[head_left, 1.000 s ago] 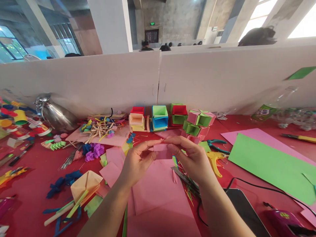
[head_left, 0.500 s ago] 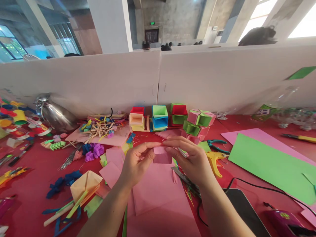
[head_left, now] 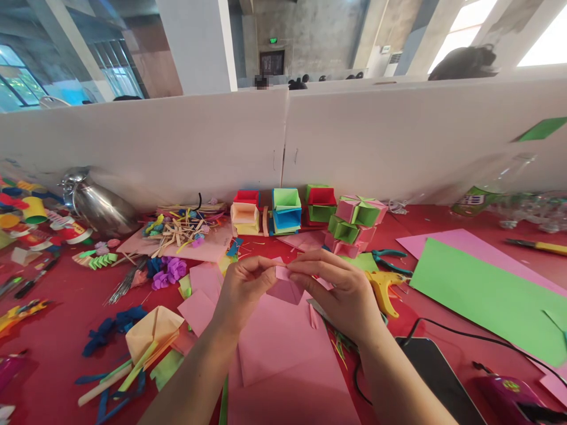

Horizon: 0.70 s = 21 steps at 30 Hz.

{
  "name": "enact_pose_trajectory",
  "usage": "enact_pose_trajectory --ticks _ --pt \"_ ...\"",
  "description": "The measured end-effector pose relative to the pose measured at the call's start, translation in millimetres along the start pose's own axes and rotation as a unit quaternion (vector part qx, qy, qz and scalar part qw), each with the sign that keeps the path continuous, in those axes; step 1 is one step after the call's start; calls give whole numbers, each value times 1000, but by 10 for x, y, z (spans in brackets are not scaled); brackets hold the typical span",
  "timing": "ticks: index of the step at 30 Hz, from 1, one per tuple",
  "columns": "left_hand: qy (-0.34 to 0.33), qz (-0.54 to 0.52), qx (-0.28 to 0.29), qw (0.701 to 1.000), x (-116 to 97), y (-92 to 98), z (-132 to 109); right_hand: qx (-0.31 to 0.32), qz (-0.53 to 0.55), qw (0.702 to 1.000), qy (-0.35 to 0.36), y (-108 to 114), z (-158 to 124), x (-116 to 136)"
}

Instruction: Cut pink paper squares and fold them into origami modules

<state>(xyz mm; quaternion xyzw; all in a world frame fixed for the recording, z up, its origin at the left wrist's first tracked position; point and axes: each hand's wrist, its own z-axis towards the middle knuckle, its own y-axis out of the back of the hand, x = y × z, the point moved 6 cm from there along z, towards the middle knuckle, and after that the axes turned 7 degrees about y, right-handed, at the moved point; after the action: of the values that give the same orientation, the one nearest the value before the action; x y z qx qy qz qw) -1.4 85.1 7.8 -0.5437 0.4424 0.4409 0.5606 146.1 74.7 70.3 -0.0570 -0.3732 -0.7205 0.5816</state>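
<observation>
The left hand (head_left: 245, 289) and the right hand (head_left: 339, 286) pinch a small folded paper (head_left: 286, 291) between thumbs and fingers. Pink sheets (head_left: 287, 348) lie beneath the hands; a yellow glue gun (head_left: 383, 284) rests right of the right hand, colored boxes (head_left: 287, 220) beyond both.

Two hands (head_left: 243, 290) (head_left: 340, 284), one held paper (head_left: 286, 290), one jug (head_left: 104, 203)

"Clock centre, above the bench (head_left: 57, 354)?"

"Paper piece (head_left: 286, 290), between left grip (head_left: 248, 286) and right grip (head_left: 339, 283); layered sheets (head_left: 287, 348) at six o'clock."

"Beyond?"

"Boxes (head_left: 287, 222) at twelve, before the partition (head_left: 177, 141)."

"Flanks?"

"Jug (head_left: 104, 203) at ten, likewise before the partition. Bottle (head_left: 473, 200) at two, phone (head_left: 436, 376) at four, all on the bench."
</observation>
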Motion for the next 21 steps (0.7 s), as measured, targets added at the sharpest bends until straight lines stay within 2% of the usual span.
enact_pose_trajectory --ticks 5,10,16,21 --pt "32 -18 38 999 49 -23 0 -3 -18 1000 14 5 -2 28" --pt "38 -2 61 997 -1 -38 -16 -10 -30 999 20 11 -1 39" --pt "8 61 9 998 -73 -20 -7 -10 -23 1000 13 2 -4 41" --pt "-29 68 -11 997 -101 -29 -13 -14 -19 1000 -4 9 -3 38"
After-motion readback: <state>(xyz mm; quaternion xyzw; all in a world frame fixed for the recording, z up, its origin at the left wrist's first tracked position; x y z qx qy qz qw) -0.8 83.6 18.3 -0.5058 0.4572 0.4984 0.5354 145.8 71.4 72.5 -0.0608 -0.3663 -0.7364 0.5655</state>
